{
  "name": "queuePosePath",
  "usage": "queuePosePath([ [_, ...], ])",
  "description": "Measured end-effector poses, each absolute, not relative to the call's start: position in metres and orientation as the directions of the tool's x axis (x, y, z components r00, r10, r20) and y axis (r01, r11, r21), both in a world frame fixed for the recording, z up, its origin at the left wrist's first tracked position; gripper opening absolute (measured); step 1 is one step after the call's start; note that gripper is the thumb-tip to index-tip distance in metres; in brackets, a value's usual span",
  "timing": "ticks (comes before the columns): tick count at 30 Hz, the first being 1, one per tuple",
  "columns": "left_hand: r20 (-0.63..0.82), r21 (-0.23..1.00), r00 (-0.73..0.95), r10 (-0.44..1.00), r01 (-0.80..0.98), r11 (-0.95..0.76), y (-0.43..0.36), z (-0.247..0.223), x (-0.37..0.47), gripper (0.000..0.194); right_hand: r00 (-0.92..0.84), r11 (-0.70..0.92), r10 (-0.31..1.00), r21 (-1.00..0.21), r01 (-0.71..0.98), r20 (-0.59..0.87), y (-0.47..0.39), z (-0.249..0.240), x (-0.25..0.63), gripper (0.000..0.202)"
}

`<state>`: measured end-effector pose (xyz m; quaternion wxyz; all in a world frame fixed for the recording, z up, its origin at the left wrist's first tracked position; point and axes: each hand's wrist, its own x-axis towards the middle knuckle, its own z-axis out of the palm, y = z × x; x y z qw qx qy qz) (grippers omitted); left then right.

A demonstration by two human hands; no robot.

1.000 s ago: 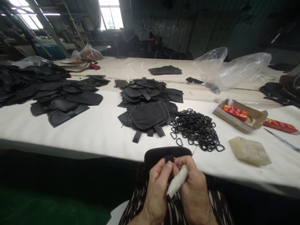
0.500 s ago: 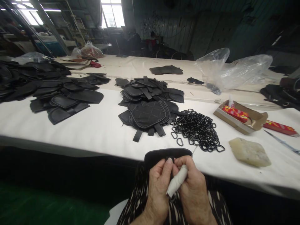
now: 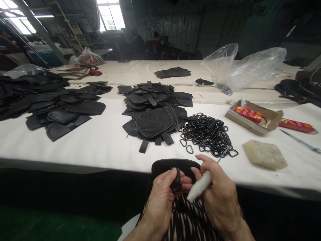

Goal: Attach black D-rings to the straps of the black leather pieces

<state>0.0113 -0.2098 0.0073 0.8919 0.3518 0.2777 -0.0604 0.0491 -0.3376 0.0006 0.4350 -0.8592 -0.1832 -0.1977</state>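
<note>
Pinching strap (image 3: 177, 180) in left hand (image 3: 160, 195), in front of black flap (image 3: 163, 165) at counter (image 3: 100, 147) edge; just drawn away with right hand (image 3: 220, 192), clasping wrapped tool (image 3: 200, 186), leaving strap clear of it

Two hands (image 3: 160, 197) and one white-wrapped tool (image 3: 200, 186) were present. One carton (image 3: 242, 123) and two red packets (image 3: 298, 126) were counted.
</note>
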Motion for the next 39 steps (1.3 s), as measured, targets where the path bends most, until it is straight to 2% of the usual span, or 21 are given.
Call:
queuePosePath([
  [4, -0.621, 0.540, 0.782, 0.046, 0.384, 0.749, -0.207, 0.016, 0.010, 0.018, 0.956, -0.531, 0.188, -0.796, 0.291, 0.224, -0.343, 0.008, 0.060, 0.013],
  [7, -0.663, 0.516, 0.749, 0.007, 0.450, 0.729, -0.205, 0.020, 0.009, 0.016, 0.978, -0.420, 0.159, -0.887, 0.191, 0.135, -0.342, 0.011, 0.059, 0.017],
  [13, -0.683, 0.522, 0.729, -0.035, 0.522, 0.675, -0.203, 0.019, 0.005, 0.017, 0.977, -0.347, 0.143, -0.917, 0.197, 0.156, -0.344, 0.011, 0.053, 0.019],
  [21, -0.679, 0.533, 0.734, -0.021, 0.513, 0.673, -0.205, 0.017, 0.001, 0.013, 0.966, -0.340, 0.163, -0.908, 0.244, 0.199, -0.348, 0.011, 0.050, 0.019],
  [32, -0.633, 0.649, 0.772, 0.058, 0.488, 0.584, -0.204, 0.012, 0.001, 0.021, 0.978, -0.332, 0.143, -0.924, 0.190, 0.149, -0.348, 0.011, 0.050, 0.019],
  [39, -0.605, 0.719, 0.788, 0.116, 0.479, 0.503, -0.202, 0.010, 0.003, 0.026, 0.971, -0.313, 0.180, -0.927, 0.205, 0.154, -0.349, 0.012, 0.054, 0.018],
])
